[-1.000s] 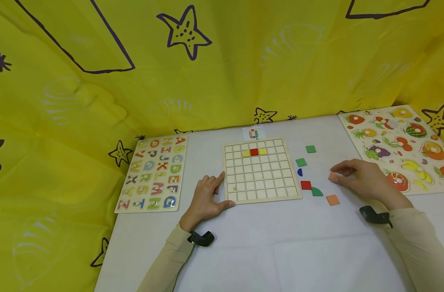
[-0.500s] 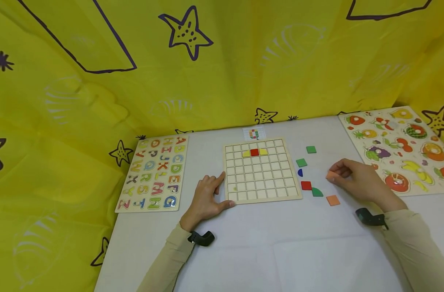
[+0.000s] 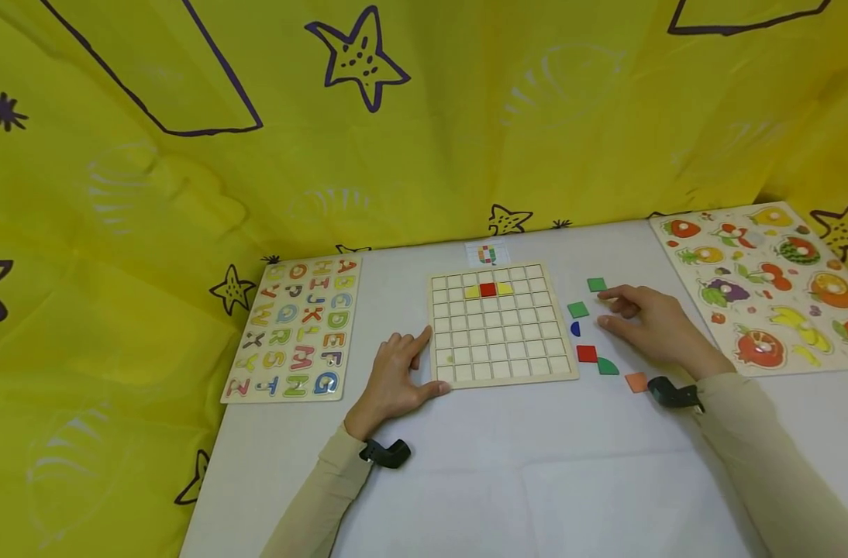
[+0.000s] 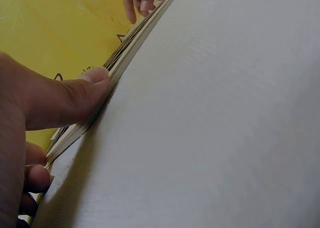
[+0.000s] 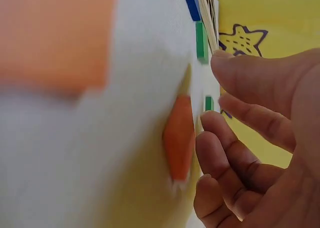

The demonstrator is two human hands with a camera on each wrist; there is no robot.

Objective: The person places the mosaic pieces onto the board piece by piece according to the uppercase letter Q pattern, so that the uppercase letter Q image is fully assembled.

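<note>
My left hand (image 3: pixel 394 376) rests at the near left corner of a wooden grid board (image 3: pixel 499 335). In the left wrist view its thumb (image 4: pixel 82 96) lies straight across the board's edge. On the board, a red square (image 3: pixel 488 289) sits between two yellow pieces (image 3: pixel 472 292). My right hand (image 3: pixel 640 322) is right of the board, its fingertips close to a green square (image 3: pixel 596 284) and its thumb apart from its fingers. Nothing is between them. Below that hand in the right wrist view is an orange piece (image 5: pixel 179 138), hidden by the hand in the head view.
Another green square (image 3: pixel 577 310), a blue half-round (image 3: pixel 575 329), a red square (image 3: pixel 587 354), a green quarter-round (image 3: pixel 608 366) and an orange square (image 3: pixel 636 382) lie beside the board. A pattern card (image 3: pixel 487 253) is behind it. A letter board (image 3: pixel 256 380) and fruit board (image 3: pixel 738 310) flank it.
My right hand pinched an orange piece earlier; now it has let go and moved left and up toward the green squares. My left hand stays at the board's corner.
</note>
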